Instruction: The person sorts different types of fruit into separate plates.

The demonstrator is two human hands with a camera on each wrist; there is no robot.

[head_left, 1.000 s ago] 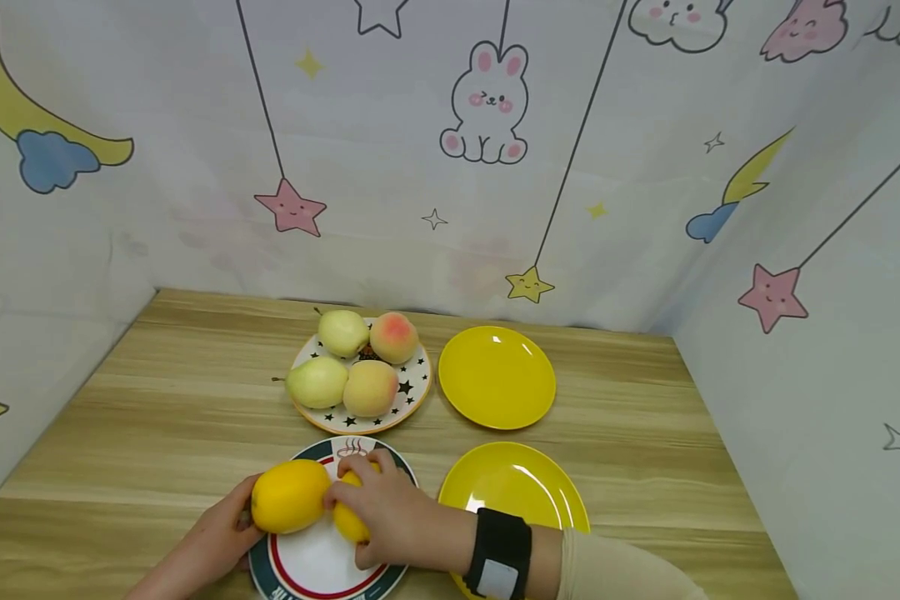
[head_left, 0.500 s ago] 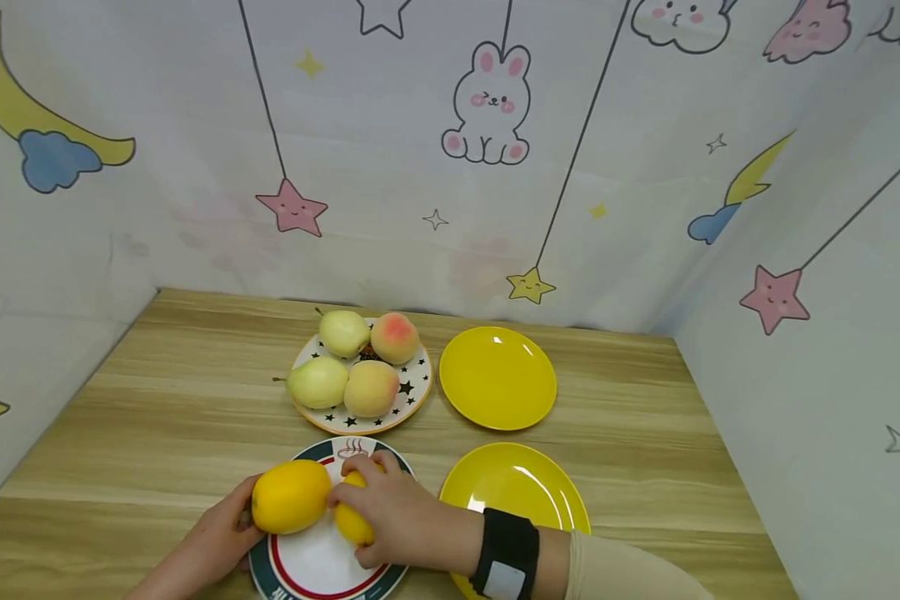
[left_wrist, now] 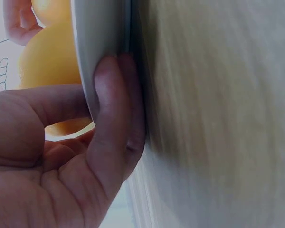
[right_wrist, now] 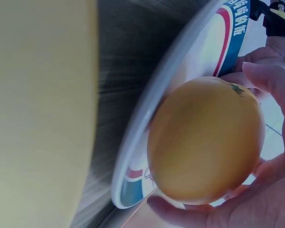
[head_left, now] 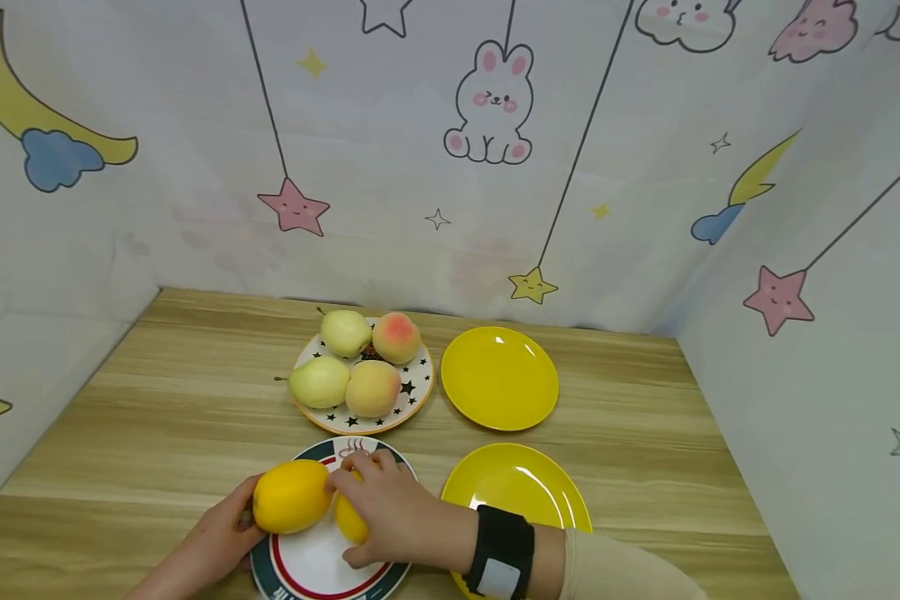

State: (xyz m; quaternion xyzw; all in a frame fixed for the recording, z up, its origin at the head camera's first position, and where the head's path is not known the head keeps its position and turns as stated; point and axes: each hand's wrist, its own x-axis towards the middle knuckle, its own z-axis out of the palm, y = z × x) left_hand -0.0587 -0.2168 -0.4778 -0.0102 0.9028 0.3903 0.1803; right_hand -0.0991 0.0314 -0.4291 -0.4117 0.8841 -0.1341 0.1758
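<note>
The left yellow fruit (head_left: 291, 497) already sat on the near left plate (head_left: 311, 562), whose rim the left hand (head_left: 221, 533) pinched. The right hand's (head_left: 392, 510) fingers curled around the right yellow fruit (right_wrist: 206, 140), there too; release seemed left.

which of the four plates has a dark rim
The near left plate, under the two yellow fruits: a dark band borders its white centre. The star-printed plate has a thin orange edge; both yellow plates are plain.

Tabletop booth (head_left: 630, 433) with cartoon-print cloth walls (head_left: 390, 133)
</note>
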